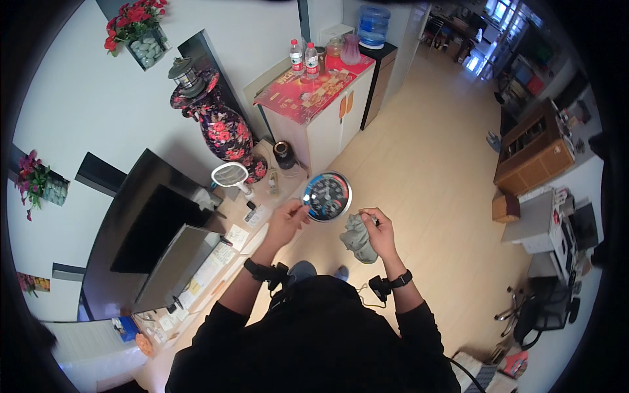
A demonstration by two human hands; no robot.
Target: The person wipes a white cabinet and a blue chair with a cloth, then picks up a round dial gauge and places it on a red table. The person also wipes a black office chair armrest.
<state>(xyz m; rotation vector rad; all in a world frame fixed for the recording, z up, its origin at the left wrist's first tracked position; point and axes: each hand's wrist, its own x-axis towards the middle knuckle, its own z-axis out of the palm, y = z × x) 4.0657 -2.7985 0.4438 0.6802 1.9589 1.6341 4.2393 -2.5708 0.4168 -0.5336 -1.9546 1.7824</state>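
My left hand (286,222) grips the lower left rim of a round dial gauge (326,196), apparently a thermometer-hygrometer, with a silver rim and a black face with blue and red bands. The dial faces up toward me. To its right, my right hand (379,231) holds a crumpled grey-green cloth (358,240), which hangs below the fingers. The cloth and the gauge are apart.
Along the left runs a long low cabinet (255,235) with papers, a white electric fly swatter (230,175), a large floral vase (227,130) and a television (147,236). Ahead stands a white cabinet (319,142) bearing bottles (311,61). An office chair (543,304) is at right.
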